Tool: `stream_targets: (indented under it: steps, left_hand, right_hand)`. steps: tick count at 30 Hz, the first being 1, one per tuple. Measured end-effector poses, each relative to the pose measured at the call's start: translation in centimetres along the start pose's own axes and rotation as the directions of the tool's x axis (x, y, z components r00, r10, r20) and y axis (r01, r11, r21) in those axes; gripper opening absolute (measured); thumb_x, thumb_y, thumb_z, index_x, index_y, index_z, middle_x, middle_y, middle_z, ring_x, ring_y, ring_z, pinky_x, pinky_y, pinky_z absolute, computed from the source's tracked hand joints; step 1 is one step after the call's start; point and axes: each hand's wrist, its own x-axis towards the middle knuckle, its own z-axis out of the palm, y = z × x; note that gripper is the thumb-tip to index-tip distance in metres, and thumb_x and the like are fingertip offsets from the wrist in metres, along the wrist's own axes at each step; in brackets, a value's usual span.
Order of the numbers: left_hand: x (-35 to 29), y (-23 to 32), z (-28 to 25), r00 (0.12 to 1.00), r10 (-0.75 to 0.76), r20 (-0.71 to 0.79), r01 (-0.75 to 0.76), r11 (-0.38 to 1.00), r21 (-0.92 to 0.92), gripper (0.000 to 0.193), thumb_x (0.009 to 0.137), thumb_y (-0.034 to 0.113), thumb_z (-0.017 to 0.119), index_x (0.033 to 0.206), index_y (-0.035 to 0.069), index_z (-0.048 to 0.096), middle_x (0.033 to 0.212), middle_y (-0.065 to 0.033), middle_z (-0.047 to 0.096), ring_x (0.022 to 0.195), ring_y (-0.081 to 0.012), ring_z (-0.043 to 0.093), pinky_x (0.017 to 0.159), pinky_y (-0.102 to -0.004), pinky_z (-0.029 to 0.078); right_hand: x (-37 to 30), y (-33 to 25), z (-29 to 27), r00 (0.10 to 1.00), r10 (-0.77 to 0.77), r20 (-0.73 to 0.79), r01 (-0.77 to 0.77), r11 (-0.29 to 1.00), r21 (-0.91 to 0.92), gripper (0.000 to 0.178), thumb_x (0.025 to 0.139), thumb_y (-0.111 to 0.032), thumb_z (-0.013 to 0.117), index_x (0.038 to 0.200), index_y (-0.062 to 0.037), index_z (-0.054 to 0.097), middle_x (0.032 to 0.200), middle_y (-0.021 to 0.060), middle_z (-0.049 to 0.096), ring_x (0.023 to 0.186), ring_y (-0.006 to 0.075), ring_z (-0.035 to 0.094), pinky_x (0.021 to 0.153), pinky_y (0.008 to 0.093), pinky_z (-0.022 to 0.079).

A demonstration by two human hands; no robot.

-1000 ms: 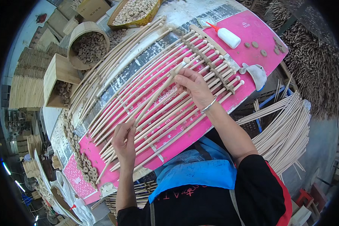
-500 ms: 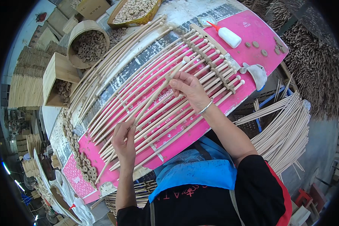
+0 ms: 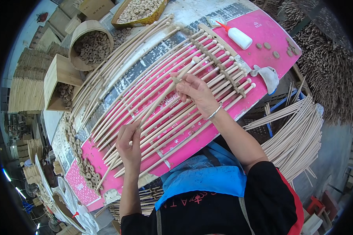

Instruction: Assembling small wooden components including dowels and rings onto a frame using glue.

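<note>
Sticks [image 3: 123, 102] with pale round ends lie side by side across the pink sheet [image 3: 251, 25] in the middle of the frame, apparently spread so that each can be picked up singly. Above them, aslant, the person's two hands share one held stick [image 3: 157, 105], its round knob [image 3: 195, 60] toward the upper right. The left hand [image 3: 129, 143], at lower centre, pinches the shaft between thumb and fingers, seemingly to steady it. The right hand [image 3: 195, 90], near the centre, is narrowed at a brown ring [image 3: 175, 79] around the shaft just below the knob; whether it grips ring alone or shaft too cannot be told. Holding so far apart probably keeps the long shaft from swinging.

A wooden strip [image 3: 227, 47] lies beside the row's knobs, perhaps as a stop. The white bottle [image 3: 240, 38] with a red nozzle rests at upper right, within easy reach. At upper left, the round tub [image 3: 88, 28] and the open box [image 3: 59, 70] lie on their sides, mouths facing the work, probably so that their rings come out easily.
</note>
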Motion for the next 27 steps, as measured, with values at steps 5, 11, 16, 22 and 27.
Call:
stream_targets:
  steps: [5, 11, 16, 22, 27]
  left_hand:
    - [0.6, 0.0, 0.3, 1.000, -0.008, 0.016, 0.009, 0.999, -0.033, 0.024, 0.093, -0.007, 0.066, 0.115, -0.001, 0.073, 0.097, -0.0110, 0.069, 0.087, -0.0187, 0.066, 0.077, -0.0300, 0.052]
    - [1.0, -0.2, 0.6, 0.999, -0.022, 0.024, 0.023, 0.998, -0.054, 0.024, 0.093, -0.008, 0.065, 0.115, -0.001, 0.073, 0.094, -0.0102, 0.067, 0.085, -0.0176, 0.064, 0.074, -0.0294, 0.050]
    - [1.9, -0.6, 1.0, 0.999, 0.024, 0.031, -0.022, 0.998, -0.058, 0.025, 0.093, -0.008, 0.065, 0.116, -0.001, 0.073, 0.094, -0.0101, 0.066, 0.084, -0.0179, 0.064, 0.074, -0.0290, 0.050]
    - [3.1, 0.2, 1.0, 0.999, 0.016, 0.039, -0.016, 1.000, 0.003, 0.025, 0.093, -0.008, 0.066, 0.116, 0.000, 0.073, 0.095, -0.0103, 0.067, 0.086, -0.0191, 0.065, 0.076, -0.0299, 0.051]
    - [4.5, -0.5, 1.7, 0.998, 0.058, 0.036, -0.059, 0.998, 0.023, 0.025, 0.093, -0.008, 0.067, 0.116, 0.000, 0.073, 0.097, -0.0104, 0.067, 0.087, -0.0198, 0.065, 0.076, -0.0305, 0.051]
  right_hand:
    - [0.5, 0.4, -0.8, 0.999, 0.032, -0.008, -0.033, 0.999, -0.013, 0.025, 0.098, -0.025, 0.074, 0.116, -0.0087, 0.070, 0.085, -0.0052, 0.063, 0.073, 0.0042, 0.057, 0.065, 0.0194, 0.043]
    - [1.2, 0.8, -1.2, 1.000, -0.006, -0.029, 0.006, 1.000, -0.006, 0.024, 0.097, -0.026, 0.075, 0.112, -0.0072, 0.071, 0.083, -0.0039, 0.063, 0.072, 0.0052, 0.057, 0.066, 0.0207, 0.046]
    - [1.7, 0.9, -1.7, 0.997, -0.021, -0.070, 0.021, 1.000, -0.002, 0.023, 0.097, -0.028, 0.075, 0.107, -0.0082, 0.071, 0.081, -0.0039, 0.063, 0.070, 0.0054, 0.058, 0.064, 0.0212, 0.047]
    - [2.8, -0.1, -1.5, 0.992, -0.033, -0.119, 0.036, 0.999, 0.023, 0.021, 0.096, -0.027, 0.077, 0.098, -0.0079, 0.068, 0.077, -0.0023, 0.064, 0.064, 0.0053, 0.056, 0.059, 0.0209, 0.044]
    - [4.1, -0.5, -2.4, 0.989, -0.010, -0.148, 0.006, 1.000, -0.024, 0.026, 0.096, -0.038, 0.076, 0.095, -0.0135, 0.067, 0.074, -0.0062, 0.063, 0.062, 0.0023, 0.056, 0.056, 0.0183, 0.038]
